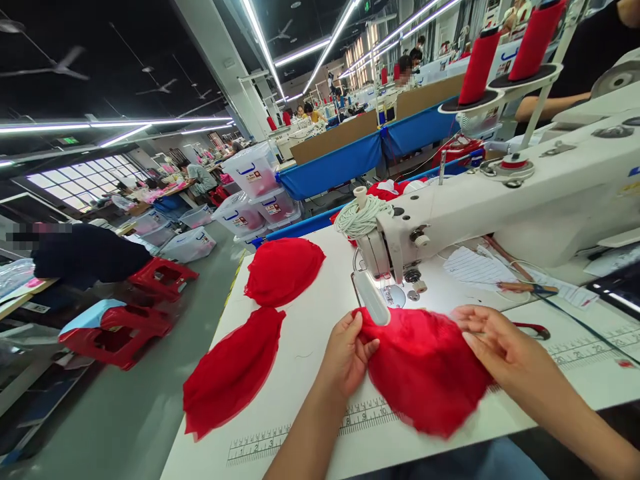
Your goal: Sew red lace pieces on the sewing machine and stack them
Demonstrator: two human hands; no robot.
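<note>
Red fabric piece (425, 367) by sewing machine (500, 193) needle: L hand (347, 353) pinches its edge, R hand (500, 347) open, pressing it flat on counter (310, 333).

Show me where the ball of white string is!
In the head view, the white string sits near the picture's middle, atop the left end of the sewing machine, above the red cloth the left hand pinches.

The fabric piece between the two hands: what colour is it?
The fabric piece is plain red; the head view shows it best.
</note>
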